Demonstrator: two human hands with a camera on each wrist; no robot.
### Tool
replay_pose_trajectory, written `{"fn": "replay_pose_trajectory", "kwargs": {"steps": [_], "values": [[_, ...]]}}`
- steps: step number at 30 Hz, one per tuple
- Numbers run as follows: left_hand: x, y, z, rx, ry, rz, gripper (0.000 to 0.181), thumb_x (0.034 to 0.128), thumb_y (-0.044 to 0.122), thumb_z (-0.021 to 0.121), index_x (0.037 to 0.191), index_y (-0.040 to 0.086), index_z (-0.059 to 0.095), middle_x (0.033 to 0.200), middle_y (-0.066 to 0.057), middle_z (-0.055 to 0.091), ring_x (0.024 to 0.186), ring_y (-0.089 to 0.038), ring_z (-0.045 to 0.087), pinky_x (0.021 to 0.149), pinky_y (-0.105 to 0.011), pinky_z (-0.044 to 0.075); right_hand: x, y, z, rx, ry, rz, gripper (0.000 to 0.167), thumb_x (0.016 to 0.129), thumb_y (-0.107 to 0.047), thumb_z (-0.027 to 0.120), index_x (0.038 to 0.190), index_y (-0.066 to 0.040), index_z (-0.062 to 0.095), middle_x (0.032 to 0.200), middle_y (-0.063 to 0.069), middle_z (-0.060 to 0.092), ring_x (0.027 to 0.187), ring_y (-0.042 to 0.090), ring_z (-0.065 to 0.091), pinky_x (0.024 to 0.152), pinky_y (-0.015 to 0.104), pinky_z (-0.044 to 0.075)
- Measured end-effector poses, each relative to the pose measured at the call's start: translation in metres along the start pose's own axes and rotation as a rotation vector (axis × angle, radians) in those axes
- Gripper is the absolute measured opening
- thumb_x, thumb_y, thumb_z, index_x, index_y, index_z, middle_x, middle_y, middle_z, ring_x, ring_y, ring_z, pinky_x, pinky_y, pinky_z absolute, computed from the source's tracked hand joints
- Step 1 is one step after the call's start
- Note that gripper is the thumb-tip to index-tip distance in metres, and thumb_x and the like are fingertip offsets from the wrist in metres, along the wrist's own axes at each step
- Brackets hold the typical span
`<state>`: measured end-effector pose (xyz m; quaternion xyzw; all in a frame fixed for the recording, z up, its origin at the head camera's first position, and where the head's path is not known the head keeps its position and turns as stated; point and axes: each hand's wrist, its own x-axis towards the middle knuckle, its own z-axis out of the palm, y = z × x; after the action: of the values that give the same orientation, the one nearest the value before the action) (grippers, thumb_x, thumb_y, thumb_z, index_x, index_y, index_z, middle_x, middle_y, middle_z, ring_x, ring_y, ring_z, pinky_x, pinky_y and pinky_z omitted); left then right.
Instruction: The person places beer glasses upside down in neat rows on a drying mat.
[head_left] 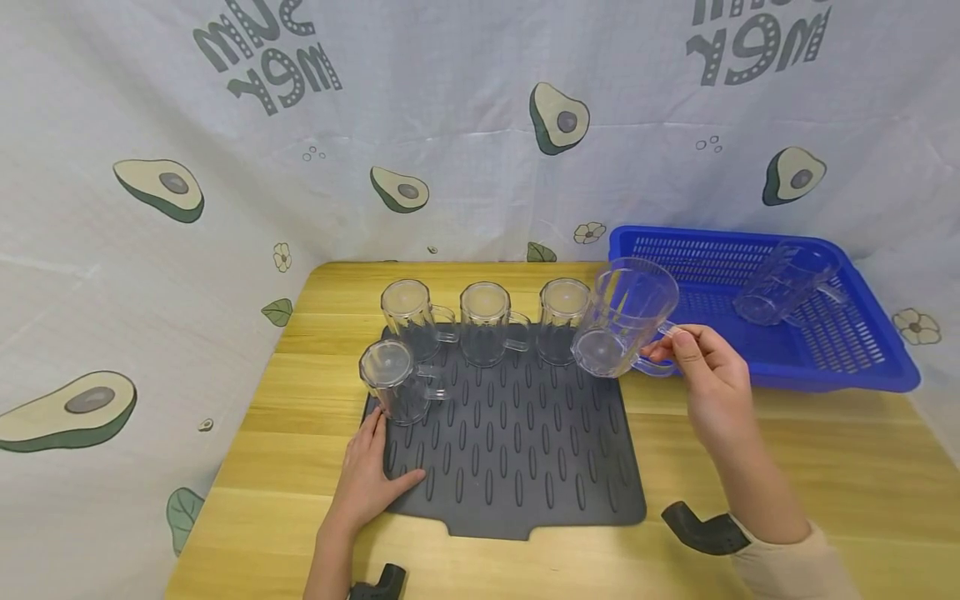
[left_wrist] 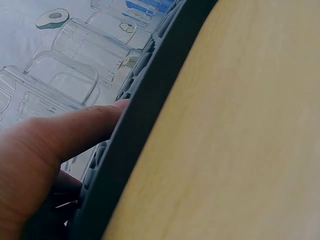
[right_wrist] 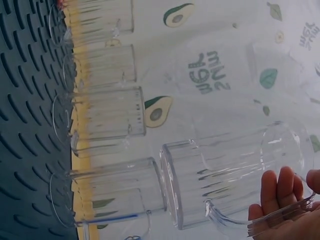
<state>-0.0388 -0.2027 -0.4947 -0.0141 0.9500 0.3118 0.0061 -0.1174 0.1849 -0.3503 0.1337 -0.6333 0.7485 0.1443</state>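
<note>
My right hand (head_left: pixel 712 375) pinches the handle of a clear mug (head_left: pixel 626 321), raised above the mat's back right corner. This mug tilts, mouth up and faceted base down. In the right wrist view its thick base (right_wrist: pixel 172 185) faces the mat, and the curled fingers (right_wrist: pixel 282 195) hold the handle. Several clear mugs stand upside down on a dark grey drying mat (head_left: pixel 517 450): a back row with one mug (head_left: pixel 485 321) in its middle, plus a mug (head_left: pixel 397 383) at the left edge. My left hand (head_left: pixel 367 475) rests on the mat's left edge, thumb (left_wrist: pixel 95 125) laid across it, fingers near that mug.
A blue plastic basket (head_left: pixel 847 383) sits at the back right of the wooden table (head_left: pixel 270 475). Inside it lies another clear mug (head_left: pixel 783 283). Behind the table hangs a white cloth (head_left: pixel 465 100) with avocado prints. Black wrist mounts (head_left: pixel 705 529) show near both forearms.
</note>
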Motion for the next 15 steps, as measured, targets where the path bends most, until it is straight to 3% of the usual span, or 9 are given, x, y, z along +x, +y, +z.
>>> {"fn": "replay_pose_trajectory", "kwargs": {"steps": [8, 15], "values": [[0.000, 0.002, -0.001, -0.035, -0.014, -0.017, 0.109, 0.0752, 0.040, 0.083, 0.149, -0.013, 0.022, 0.158, -0.025, 0.015, 0.143, -0.044, 0.015, 0.113, -0.060, 0.014, -0.003, 0.006, 0.009, 0.081, -0.061, 0.011, 0.021, 0.103, -0.005, 0.046, 0.091, 0.001, 0.062, 0.080, 0.004, 0.067, 0.082, 0.013, 0.066, 0.085, 0.020, 0.050], [-0.001, 0.003, -0.002, -0.042, -0.022, -0.028, 0.109, 0.0756, 0.038, 0.083, 0.148, -0.014, 0.021, 0.158, -0.026, 0.014, 0.143, -0.046, 0.015, 0.113, -0.060, 0.015, -0.007, 0.014, 0.015, 0.085, -0.080, 0.022, 0.021, 0.103, -0.004, 0.045, 0.090, 0.000, 0.062, 0.079, 0.004, 0.067, 0.082, 0.013, 0.066, 0.082, 0.020, 0.051]]}}
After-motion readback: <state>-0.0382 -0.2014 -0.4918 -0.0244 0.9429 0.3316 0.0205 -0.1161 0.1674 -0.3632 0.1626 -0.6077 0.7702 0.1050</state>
